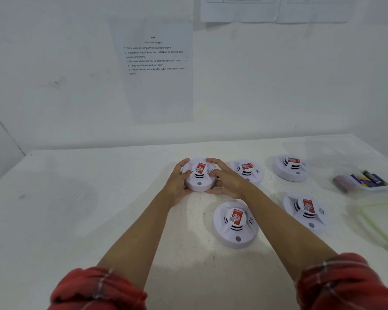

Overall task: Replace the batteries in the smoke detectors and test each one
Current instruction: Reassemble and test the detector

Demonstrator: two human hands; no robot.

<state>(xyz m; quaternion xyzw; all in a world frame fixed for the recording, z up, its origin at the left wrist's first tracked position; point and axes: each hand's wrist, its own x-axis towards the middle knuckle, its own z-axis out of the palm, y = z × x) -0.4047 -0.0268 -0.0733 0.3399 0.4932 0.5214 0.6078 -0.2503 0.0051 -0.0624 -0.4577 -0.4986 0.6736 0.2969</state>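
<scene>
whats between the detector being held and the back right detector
Another smoke detector, partly behind the right hand gripping the held detector, in the head view.

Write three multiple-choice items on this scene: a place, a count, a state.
1. Where do the batteries lie? A. in a clear tray at the table's right B. on the wall C. on the floor
2. How many smoke detectors show? A. three B. five C. seven
3. What holds the far-left detector? A. nothing B. one hand C. both hands
Answers: 1 A, the tray holds them; 2 B, five white discs show; 3 C, left hand and right hand grip its sides.
</scene>
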